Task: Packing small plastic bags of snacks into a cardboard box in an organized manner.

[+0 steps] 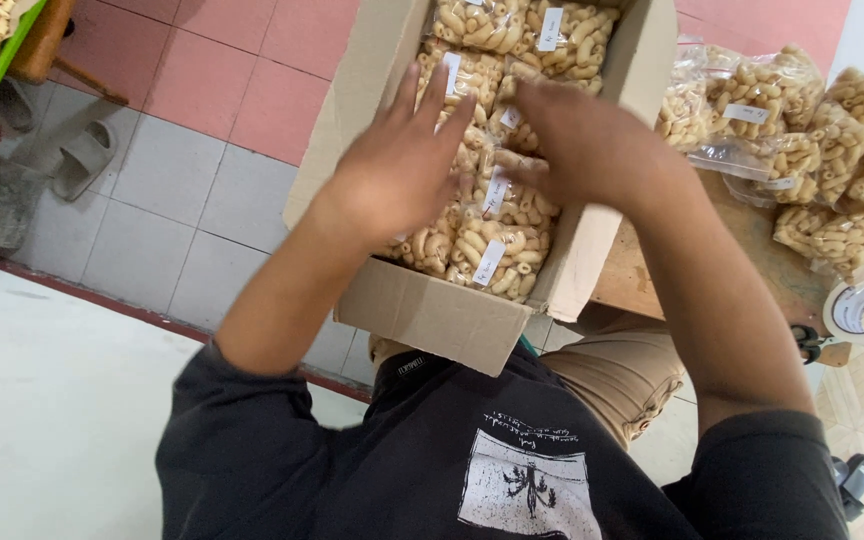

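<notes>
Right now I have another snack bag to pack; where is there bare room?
Little room: cardboard box is packed under both hands. Bare wood shows on the table between box and loose bags; farther right is crowded.

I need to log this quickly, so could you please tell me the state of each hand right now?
Left hand: open, fingers spread, flat on the snack bags in the box.
Right hand: open, palm down on the bags, gripping nothing.
</notes>
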